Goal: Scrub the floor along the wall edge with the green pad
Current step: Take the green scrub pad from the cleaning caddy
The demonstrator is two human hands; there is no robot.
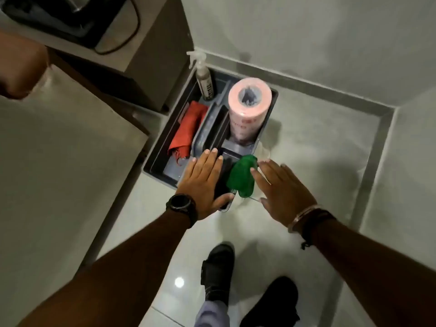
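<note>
Pale tiled floor [306, 149] fills centre/right of frame, walls meeting in a corner upper right. Grey caddy [160, 172] sits mid-frame on the floor w/ pink roll [247, 109] upright, red cloth [190, 128] in left compartment, spray bottle [205, 76] at its top end. Left hand [203, 185], fingers spread flat, empty, over caddy's near end. Right hand [283, 187] also spread, empty. Green pad [241, 178] lies btwn both hands at caddy's near right corner; not gripped.

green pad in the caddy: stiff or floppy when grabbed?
Probably floppy: the green pad looks crumpled and draped over the caddy edge, not flat. Likely light, being thin. Neither the left hand nor the right hand grips it yet.
</note>
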